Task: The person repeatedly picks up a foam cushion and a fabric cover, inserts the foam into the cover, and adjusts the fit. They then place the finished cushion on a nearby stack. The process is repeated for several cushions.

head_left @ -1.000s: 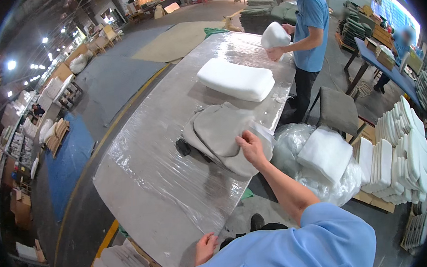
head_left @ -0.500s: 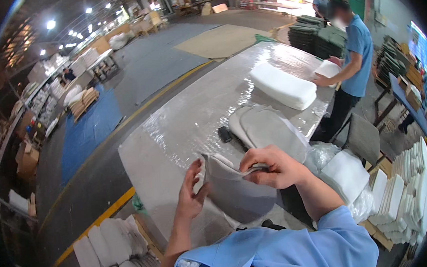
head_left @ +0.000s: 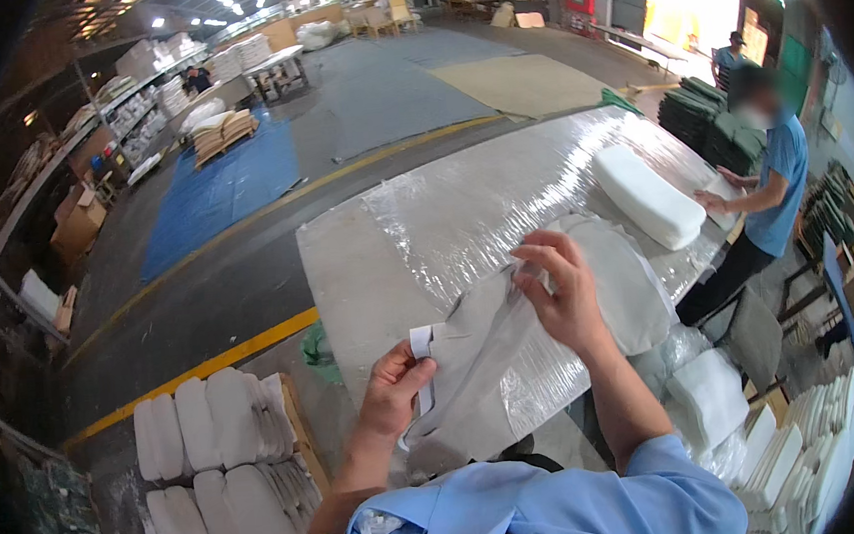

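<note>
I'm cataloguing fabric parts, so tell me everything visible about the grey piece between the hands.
The grey piece looks like thin, soft fabric, with a white strip at its left edge. It hangs unevenly above the film-covered table. The left hand grips that edge; the right hand is at its upper right end.

Dark floor [head_left: 220,313], blue sheet [head_left: 218,218], bright doorway [head_left: 692,0]

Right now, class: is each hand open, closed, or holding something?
Left hand: closed, holding the grey fabric cover at a white strip.
Right hand: partly curled at the cover's far end; grip cannot be told.
</note>
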